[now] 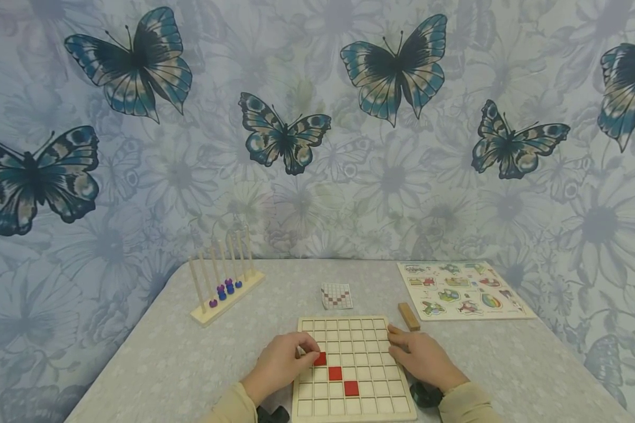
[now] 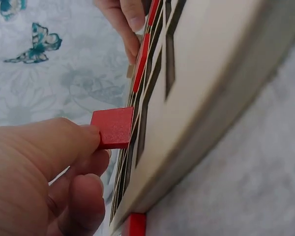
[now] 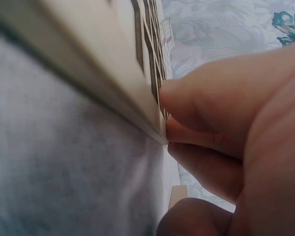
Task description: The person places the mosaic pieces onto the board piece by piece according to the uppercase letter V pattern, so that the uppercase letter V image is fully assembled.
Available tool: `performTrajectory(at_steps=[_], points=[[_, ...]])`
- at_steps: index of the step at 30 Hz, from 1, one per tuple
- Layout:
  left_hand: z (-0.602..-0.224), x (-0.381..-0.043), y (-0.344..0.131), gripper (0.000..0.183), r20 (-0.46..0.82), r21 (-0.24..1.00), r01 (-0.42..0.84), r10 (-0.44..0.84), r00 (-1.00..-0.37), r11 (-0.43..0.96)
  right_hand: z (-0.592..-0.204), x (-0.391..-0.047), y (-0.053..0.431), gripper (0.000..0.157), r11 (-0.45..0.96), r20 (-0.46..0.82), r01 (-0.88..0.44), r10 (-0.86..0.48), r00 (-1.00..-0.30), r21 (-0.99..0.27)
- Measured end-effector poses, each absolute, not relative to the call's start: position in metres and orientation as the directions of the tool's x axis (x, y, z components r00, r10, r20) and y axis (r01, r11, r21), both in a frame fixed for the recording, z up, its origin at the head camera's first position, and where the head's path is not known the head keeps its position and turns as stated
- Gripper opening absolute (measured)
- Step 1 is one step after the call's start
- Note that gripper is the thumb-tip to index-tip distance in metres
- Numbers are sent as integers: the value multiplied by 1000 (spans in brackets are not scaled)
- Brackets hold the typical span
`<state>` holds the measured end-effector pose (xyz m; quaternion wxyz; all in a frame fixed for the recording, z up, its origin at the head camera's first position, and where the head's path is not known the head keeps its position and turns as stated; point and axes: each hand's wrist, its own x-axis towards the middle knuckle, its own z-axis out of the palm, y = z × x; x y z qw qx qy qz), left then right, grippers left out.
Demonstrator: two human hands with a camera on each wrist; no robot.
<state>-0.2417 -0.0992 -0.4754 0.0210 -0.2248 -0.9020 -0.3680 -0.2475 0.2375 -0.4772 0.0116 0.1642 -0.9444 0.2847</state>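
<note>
My left hand (image 1: 286, 359) pinches a red square tile (image 2: 113, 129) between thumb and fingers. The tile is tilted, its edge at a cell in the left part of the wooden grid board (image 1: 353, 416). Two more red tiles, one nearer the middle (image 1: 335, 373) and one lower (image 1: 351, 388), lie in cells on a diagonal from it. At the board's right edge my right hand (image 1: 425, 356) holds the rim, thumb on the top and fingers against the side. Beside the board's left side, another red tile (image 2: 136, 224) partly shows in the left wrist view.
Behind the board lies a small pattern card (image 1: 337, 296) with a printed grid. A wooden block (image 1: 408, 316) is near the upper right corner. A picture puzzle board (image 1: 463, 291) lies at the right, and a peg stand (image 1: 203, 316) with blue and purple beads stands at the left.
</note>
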Motion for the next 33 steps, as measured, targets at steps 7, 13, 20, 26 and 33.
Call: performTrajectory(at_steps=[7,13,20,26,33], points=[[-478,-242,-98,5,191,654,417,396,-898,632,-477,-247,237,41,783,111,-316,-306,-946,-536],[-479,-242,-99,10,209,641,433,399,-893,633,-477,-248,238,41,782,112,-319,-308,-945,-536],[-481,-244,-98,14,222,617,449,404,-887,647,-476,-248,238,42,776,110,-321,-314,-943,-543],[-479,-242,-97,8,238,585,474,420,-876,658,-476,-247,238,42,778,101,-304,-299,-949,-550],[-479,-243,-96,5,236,562,482,428,-873,673,-474,-246,237,43,776,95,-291,-289,-953,-559]])
